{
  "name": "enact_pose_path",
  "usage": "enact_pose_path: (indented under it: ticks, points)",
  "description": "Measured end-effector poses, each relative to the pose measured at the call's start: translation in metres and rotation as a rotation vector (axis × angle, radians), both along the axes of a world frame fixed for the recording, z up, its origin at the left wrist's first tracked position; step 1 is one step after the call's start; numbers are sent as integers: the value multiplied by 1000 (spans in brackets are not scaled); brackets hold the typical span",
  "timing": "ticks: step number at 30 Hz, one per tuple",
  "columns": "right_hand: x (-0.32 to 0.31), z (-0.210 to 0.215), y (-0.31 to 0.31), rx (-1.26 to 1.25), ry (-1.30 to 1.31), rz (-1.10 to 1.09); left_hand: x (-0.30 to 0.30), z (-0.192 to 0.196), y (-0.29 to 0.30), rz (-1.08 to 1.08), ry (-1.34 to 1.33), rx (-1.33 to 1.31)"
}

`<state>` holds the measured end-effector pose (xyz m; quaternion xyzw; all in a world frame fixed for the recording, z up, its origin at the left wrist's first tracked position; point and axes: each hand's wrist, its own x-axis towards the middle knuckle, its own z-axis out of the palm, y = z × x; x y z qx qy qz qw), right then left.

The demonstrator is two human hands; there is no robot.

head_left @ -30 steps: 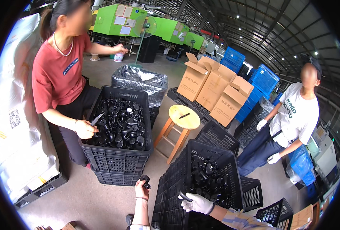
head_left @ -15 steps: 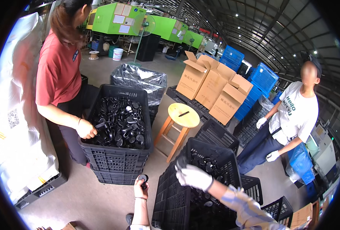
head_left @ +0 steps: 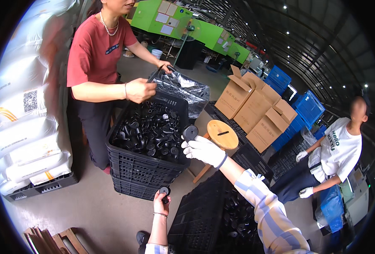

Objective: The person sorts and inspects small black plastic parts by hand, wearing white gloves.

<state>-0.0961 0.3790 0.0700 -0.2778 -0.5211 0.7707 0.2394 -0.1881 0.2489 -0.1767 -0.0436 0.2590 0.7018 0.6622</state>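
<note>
My bare left hand (head_left: 161, 205) is closed around a black plastic part with a round disc end (head_left: 165, 191), low beside the stacked crates. In a white knit glove, my right hand (head_left: 206, 151) grips another such part (head_left: 190, 133), its disc face showing, near the right edge of a black crate (head_left: 147, 172) heaped with the same parts (head_left: 153, 133). A second black crate (head_left: 196, 213) with more parts stands below my right forearm. My right fingers partly hide the part they hold.
Across the full crate, a co-worker in a red shirt (head_left: 96, 59) holds a dark piece in both hands. A wooden stool (head_left: 227, 137) and cardboard boxes (head_left: 234, 99) stand beyond. Another person (head_left: 339, 144) stands right; stacked white sacks (head_left: 31, 110) stand left.
My right hand has moved up and left with its part, away from the nearer crate. The red-shirted co-worker has lifted their hands from the crate. The view has turned left.
</note>
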Motion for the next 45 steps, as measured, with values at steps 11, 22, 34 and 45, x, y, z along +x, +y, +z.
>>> enact_pose_path:
  ticks: [11,22,34,45]
  points:
    - [-26,1,29,108,-200,-111,-1,3,0,22,-17,6]
    - [-31,0,93,231,-245,-181,0,7,0,19,24,20]
    - [-46,32,119,187,-166,-366,-3,4,5,111,5,139]
    - [-45,36,137,157,-153,-340,-8,15,3,157,-112,176]
